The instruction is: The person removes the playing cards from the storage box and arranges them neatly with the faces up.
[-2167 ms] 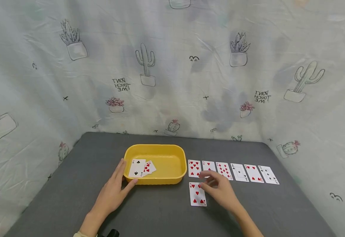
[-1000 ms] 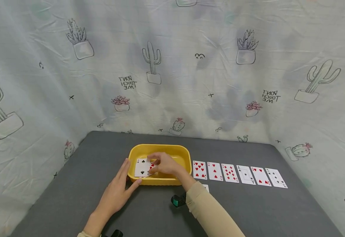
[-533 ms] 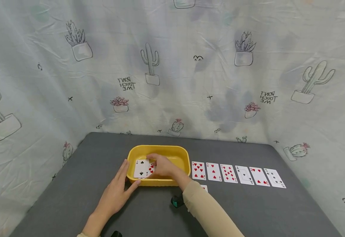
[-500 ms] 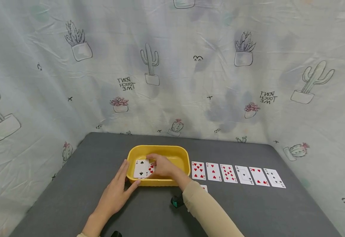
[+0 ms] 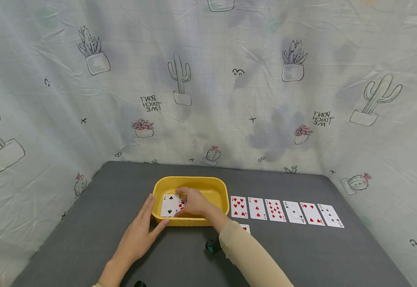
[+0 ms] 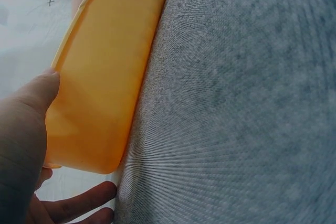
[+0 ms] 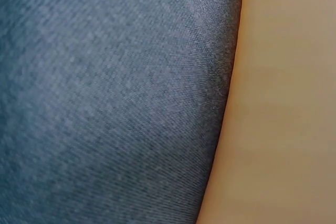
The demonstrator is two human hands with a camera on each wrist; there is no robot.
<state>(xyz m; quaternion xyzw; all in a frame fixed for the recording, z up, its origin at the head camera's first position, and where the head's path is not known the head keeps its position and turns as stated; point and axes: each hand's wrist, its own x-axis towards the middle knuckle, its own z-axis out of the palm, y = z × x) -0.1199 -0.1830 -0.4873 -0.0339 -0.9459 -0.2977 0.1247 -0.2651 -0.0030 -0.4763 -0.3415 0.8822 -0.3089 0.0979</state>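
Several playing cards lie at the left end of a yellow tray; a three of clubs overlaps a red heart card. My right hand reaches into the tray, thumb and forefinger curled at opposite edges of the heart card; the other fingers are hidden. At the tray's left front corner my left hand rests with fairly straight fingers along the side and its thumb on the front rim. In the left wrist view, the left thumb touches the rim of the tray. The right wrist view shows the tray's outer wall, no fingers.
To the right of the tray, a row of face-up cards runs along the dark grey table, from a seven of hearts to a black card. My right forearm partly covers another card. A patterned curtain stands behind.
My right hand has left the five of hearts on the table and moved left into the tray, its fingers drawing round the heart card. The left hand keeps its place on the tray.
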